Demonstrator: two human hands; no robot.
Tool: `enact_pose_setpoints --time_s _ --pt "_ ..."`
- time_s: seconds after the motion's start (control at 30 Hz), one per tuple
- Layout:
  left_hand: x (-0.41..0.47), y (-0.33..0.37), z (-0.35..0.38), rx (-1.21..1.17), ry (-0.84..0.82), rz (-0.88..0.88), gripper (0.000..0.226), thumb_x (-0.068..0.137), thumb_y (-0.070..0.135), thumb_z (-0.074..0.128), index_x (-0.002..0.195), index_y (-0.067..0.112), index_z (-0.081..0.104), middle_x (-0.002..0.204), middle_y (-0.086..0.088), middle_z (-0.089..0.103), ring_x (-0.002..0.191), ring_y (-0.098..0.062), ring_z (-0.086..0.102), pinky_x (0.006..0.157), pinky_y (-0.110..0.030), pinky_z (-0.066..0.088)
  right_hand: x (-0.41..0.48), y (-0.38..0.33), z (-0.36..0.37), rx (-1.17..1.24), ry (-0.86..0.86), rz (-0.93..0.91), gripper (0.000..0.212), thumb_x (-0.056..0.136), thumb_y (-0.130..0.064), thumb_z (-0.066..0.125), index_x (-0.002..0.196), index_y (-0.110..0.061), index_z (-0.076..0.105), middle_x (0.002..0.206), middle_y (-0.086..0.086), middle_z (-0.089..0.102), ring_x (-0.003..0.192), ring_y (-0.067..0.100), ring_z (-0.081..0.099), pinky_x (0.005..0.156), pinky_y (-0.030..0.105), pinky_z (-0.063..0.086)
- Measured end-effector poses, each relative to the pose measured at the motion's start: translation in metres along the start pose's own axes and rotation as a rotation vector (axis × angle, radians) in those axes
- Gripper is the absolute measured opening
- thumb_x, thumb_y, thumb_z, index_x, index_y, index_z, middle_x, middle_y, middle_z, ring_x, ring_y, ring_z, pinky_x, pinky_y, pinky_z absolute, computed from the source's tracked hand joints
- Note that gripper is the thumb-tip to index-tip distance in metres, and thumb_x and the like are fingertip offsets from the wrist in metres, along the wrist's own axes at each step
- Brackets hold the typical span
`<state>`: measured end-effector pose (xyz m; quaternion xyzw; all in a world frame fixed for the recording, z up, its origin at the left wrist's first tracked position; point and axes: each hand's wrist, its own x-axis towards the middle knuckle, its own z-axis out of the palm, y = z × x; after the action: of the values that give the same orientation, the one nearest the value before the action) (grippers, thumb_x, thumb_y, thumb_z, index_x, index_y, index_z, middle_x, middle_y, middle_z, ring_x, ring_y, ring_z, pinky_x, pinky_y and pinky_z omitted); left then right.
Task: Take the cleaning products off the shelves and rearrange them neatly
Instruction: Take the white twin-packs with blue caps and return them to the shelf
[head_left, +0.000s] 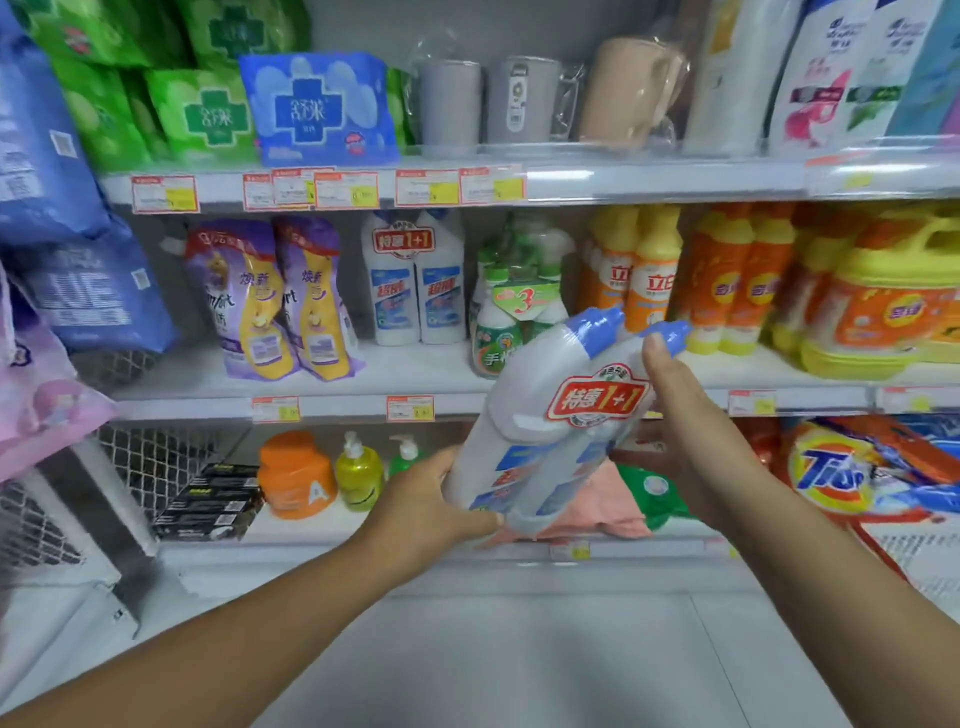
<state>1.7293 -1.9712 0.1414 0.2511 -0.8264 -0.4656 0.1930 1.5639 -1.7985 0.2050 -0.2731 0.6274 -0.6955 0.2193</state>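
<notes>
A twin pack of white cleaner bottles (545, 431) with blue caps and a red "1+1" label is tilted in the air in front of the shelves. My left hand (431, 499) grips its bottom end. My right hand (680, 415) holds its upper right side, thumb up by the caps. An identical twin pack (413, 280) stands upright on the middle shelf (415, 371), behind and to the left. Right of it stands a green-capped bottle pack (511, 306), partly hidden by the held pack.
The middle shelf also holds purple refill pouches (275, 296), orange and yellow detergent bottles (691, 275) and a yellow jug (893, 306). Below are an orange jar (296, 475), pump bottles (358, 475), black boxes (208, 506) and Tide bags (862, 467). Blue bags (78, 260) hang at left.
</notes>
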Motion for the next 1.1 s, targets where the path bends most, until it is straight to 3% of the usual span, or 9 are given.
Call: enact_pose_setpoints --time_s 0.23,0.33,0.4,0.53,0.6,0.67,0.77,0.97,1.1 --pt "0.002 -0.008 0.023 0.0 -0.103 -0.069 0.051 0.062 0.025 0.093 0.099 0.046 0.065 0.097 0.018 0.073 0.083 -0.004 0.067 0.072 -0.028 0.057 0.017 0.015 -0.021 0.094 0.025 0.074 0.064 0.072 -0.065 0.071 0.12 -0.024 0.063 0.099 -0.001 0.076 0.091 0.03 0.073 0.086 0.045 0.056" --pt "0.01 -0.011 0.022 -0.062 -0.249 -0.174 0.066 0.062 0.014 0.093 0.116 0.038 0.063 0.107 0.009 0.072 0.091 -0.011 0.07 0.071 -0.029 0.059 0.024 0.024 -0.026 0.206 0.016 0.104 0.032 0.082 -0.037 0.063 0.106 -0.016 0.06 0.077 -0.001 0.066 0.076 0.026 0.063 0.08 0.043 0.051" --pt "0.014 -0.016 0.02 -0.11 -0.337 -0.204 0.072 0.064 0.006 0.091 0.122 0.035 0.06 0.103 0.0 0.075 0.09 -0.017 0.072 0.076 -0.033 0.06 0.029 0.03 -0.032 0.252 -0.034 0.137 0.011 0.09 -0.022 0.05 0.097 -0.016 0.057 0.08 0.001 0.062 0.073 0.02 0.062 0.076 0.036 0.052" --pt "0.022 -0.029 0.021 -0.085 -0.332 -0.179 0.079 0.058 0.014 0.095 0.124 0.036 0.059 0.105 0.003 0.069 0.084 -0.005 0.069 0.068 -0.019 0.056 0.031 0.031 -0.048 0.267 -0.127 0.228 0.04 0.097 -0.017 0.039 0.127 -0.039 0.055 0.106 -0.004 0.072 0.091 0.015 0.071 0.068 0.03 0.058" --pt "0.024 -0.037 0.023 -0.074 -0.305 -0.153 0.081 0.059 0.017 0.094 0.127 0.037 0.055 0.109 0.013 0.065 0.086 0.001 0.067 0.065 -0.011 0.051 0.031 0.032 -0.051 0.199 -0.163 0.26 0.034 0.1 -0.025 0.045 0.126 -0.045 0.053 0.104 -0.008 0.074 0.089 0.012 0.073 0.062 0.028 0.059" --pt "0.025 -0.046 0.024 -0.059 -0.295 -0.139 0.088 0.057 0.024 0.095 0.132 0.038 0.05 0.113 0.018 0.062 0.094 0.0 0.064 0.068 -0.011 0.051 0.03 0.037 -0.051 0.152 -0.16 0.265 0.036 0.092 -0.033 0.056 0.127 -0.041 0.054 0.107 -0.008 0.075 0.093 0.012 0.073 0.065 0.028 0.06" --pt "0.022 -0.054 0.025 -0.028 -0.332 -0.137 0.092 0.059 0.029 0.094 0.136 0.038 0.045 0.115 0.024 0.057 0.098 0.0 0.063 0.071 -0.014 0.053 0.027 0.045 -0.049 0.145 -0.165 0.266 0.049 0.086 -0.019 0.061 0.134 -0.028 0.054 0.111 -0.001 0.074 0.095 0.016 0.072 0.072 0.028 0.059" --pt "0.011 -0.068 0.026 0.002 -0.325 -0.168 0.094 0.061 0.025 0.094 0.132 0.044 0.035 0.115 0.022 0.046 0.097 -0.002 0.058 0.068 -0.016 0.056 0.02 0.059 -0.042 0.172 -0.277 0.307 0.061 0.078 -0.001 0.073 0.133 -0.019 0.058 0.121 0.023 0.06 0.105 0.039 0.053 0.094 0.054 0.038" --pt "0.005 -0.075 0.023 -0.013 -0.307 -0.159 0.091 0.062 0.021 0.093 0.127 0.045 0.035 0.113 0.024 0.046 0.095 -0.003 0.06 0.065 -0.017 0.057 0.016 0.059 -0.038 0.215 -0.32 0.329 0.059 0.079 -0.001 0.062 0.135 -0.017 0.056 0.133 0.023 0.059 0.105 0.038 0.063 0.085 0.048 0.057"
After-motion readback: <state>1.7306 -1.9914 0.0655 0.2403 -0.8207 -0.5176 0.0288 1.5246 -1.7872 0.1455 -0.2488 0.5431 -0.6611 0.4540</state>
